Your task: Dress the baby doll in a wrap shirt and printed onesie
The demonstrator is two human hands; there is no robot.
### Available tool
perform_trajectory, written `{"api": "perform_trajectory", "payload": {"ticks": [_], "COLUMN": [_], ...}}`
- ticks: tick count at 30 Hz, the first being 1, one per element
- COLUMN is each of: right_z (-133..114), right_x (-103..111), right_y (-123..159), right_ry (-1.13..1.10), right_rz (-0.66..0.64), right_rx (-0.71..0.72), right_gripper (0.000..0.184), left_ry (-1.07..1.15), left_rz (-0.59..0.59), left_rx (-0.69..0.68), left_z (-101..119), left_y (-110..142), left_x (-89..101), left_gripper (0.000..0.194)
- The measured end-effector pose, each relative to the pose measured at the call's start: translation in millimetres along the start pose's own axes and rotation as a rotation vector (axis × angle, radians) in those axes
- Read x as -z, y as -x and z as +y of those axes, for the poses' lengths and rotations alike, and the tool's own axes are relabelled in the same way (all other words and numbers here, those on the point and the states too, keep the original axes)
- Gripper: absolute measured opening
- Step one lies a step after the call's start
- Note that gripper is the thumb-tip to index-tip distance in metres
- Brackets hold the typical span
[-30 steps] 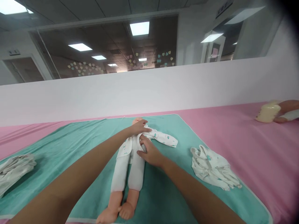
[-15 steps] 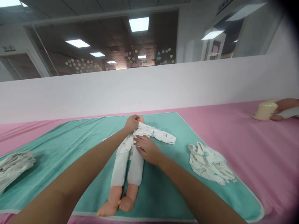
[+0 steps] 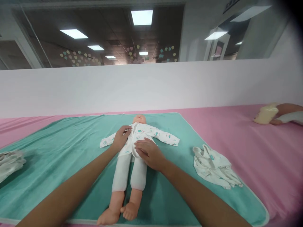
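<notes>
While the doll (image 3: 139, 172) lies on a teal blanket (image 3: 78, 138) over pink cloth (image 3: 227, 126), before a white wall (image 3: 151, 88) and window (image 3: 101, 37), from afar I see my left hand (image 3: 121, 137) and right hand (image 3: 151, 153) resting loosely open on its shirt (image 3: 141, 130), grasping nothing; the bottle (image 3: 266, 114) has markings too blurred to read.

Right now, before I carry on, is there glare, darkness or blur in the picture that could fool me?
Head view: the rectangular white lights up top are blown out. Head view: black shading swallows the upper right corner. Head view: the crumpled off-white cloth at the left edge looks smeared, the pale yellow bottle soft; bare left hand and right hand look reasonably clear.
</notes>
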State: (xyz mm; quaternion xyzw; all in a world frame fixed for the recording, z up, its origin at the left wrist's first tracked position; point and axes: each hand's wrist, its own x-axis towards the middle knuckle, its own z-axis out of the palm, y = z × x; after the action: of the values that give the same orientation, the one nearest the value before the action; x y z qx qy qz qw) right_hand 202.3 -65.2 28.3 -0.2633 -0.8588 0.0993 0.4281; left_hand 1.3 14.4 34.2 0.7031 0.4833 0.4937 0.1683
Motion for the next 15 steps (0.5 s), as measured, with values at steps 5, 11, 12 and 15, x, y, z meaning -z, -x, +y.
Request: {"api": "perform_trajectory", "payload": {"ticks": [5, 11, 12, 15], "right_z": [17.1, 22.6, 22.2, 24.1], "right_x": [-3.7, -5.0, -4.4, -4.9], "right_y": [-2.6, -2.9, -2.9, -7.7], "right_ry": [0.024, -0.034, -0.035, -0.005], "right_rz": [0.038, 0.069, 0.092, 0.15], "right_rx": [-0.134, -0.199, -0.223, -0.319], "right_gripper": [0.036, 0.031, 0.03, 0.03], "left_ry": [0.056, -0.045, -0.062, -0.077], "left_rz": [-0.138, -0.338, -0.354, -0.363], "left_rx": [-0.021, -0.15, -0.167, -0.192], "left_z": [-12.6, -8.7, -7.2, -3.3], "left_y": [17.2, 20.9, 21.0, 21.8], "left_x": [2.1, 8.6, 9.5, 10.8], "left_gripper": [0.043, 0.047, 0.047, 0.045]}}
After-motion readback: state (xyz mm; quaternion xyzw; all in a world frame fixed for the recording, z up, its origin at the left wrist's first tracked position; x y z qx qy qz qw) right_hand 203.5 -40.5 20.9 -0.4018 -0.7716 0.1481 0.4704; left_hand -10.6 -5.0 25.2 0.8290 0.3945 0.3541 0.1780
